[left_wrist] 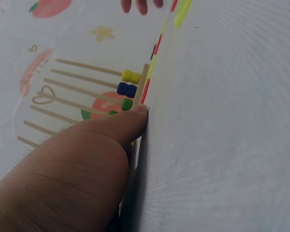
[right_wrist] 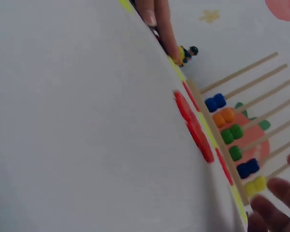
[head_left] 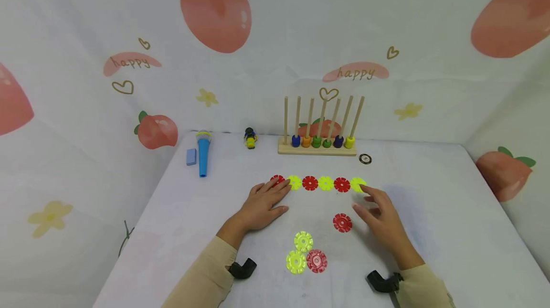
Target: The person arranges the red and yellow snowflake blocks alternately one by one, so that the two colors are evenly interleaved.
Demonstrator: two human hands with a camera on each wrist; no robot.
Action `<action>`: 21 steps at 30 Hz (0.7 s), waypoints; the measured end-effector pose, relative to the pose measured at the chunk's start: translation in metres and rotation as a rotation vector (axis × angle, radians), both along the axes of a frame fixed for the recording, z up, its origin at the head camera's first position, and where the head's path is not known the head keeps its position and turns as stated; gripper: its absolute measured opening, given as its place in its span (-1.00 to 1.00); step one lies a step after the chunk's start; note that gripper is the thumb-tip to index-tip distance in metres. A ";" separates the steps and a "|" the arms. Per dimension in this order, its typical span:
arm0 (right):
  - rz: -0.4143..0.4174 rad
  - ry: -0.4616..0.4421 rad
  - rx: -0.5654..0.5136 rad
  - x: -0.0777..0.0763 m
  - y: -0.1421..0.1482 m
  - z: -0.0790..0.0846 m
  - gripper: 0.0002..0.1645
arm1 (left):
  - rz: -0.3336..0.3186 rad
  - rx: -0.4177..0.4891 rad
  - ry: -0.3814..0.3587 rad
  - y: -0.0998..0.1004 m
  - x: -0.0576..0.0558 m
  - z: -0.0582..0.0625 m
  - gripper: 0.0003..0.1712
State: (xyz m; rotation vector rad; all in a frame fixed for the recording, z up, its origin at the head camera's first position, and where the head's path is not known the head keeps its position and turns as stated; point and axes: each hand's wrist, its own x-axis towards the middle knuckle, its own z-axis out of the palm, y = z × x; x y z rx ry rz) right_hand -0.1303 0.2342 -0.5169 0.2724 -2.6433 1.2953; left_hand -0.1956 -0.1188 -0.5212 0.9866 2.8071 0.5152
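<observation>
A row of notched plastic discs, red and yellow by turns, runs across the white table. My left hand [head_left: 262,205] lies flat with fingers spread, its fingertips over the red disc [head_left: 277,180] at the row's left end. At the other end my right hand [head_left: 382,217] has its index fingertip at the edge of a yellow disc [head_left: 357,184]; whether it touches is not clear. Its thumb stands apart and nothing shows between the fingers. Nearer to me lie a lone red disc [head_left: 342,222], two yellow discs [head_left: 303,241] and another red disc [head_left: 316,261].
Behind the row stands a wooden peg rack [head_left: 317,152] with coloured beads on its upright rods. A black round token [head_left: 365,159] lies beside it. Further left are a small toy figure [head_left: 250,138], a blue toy microphone [head_left: 203,155] and a blue block [head_left: 191,156].
</observation>
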 end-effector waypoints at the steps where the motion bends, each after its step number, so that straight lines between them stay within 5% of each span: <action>1: 0.019 -0.038 -0.038 0.005 -0.002 0.001 -0.28 | 0.001 -0.001 0.000 0.000 0.000 0.000 -0.25; 6: 0.059 -0.205 0.063 0.021 -0.014 -0.001 -0.24 | 0.003 -0.013 0.005 0.001 -0.002 -0.003 -0.25; 9: 0.051 -0.203 0.157 0.024 -0.022 -0.002 -0.40 | 0.001 -0.007 0.010 0.001 -0.003 -0.004 -0.25; 13: 0.069 -0.186 0.101 0.023 -0.027 -0.001 -0.64 | 0.000 0.005 0.001 0.001 -0.003 -0.004 -0.25; 21: -0.020 -0.255 0.197 0.023 -0.027 0.006 -0.43 | -0.001 0.009 0.005 0.000 -0.001 -0.004 -0.25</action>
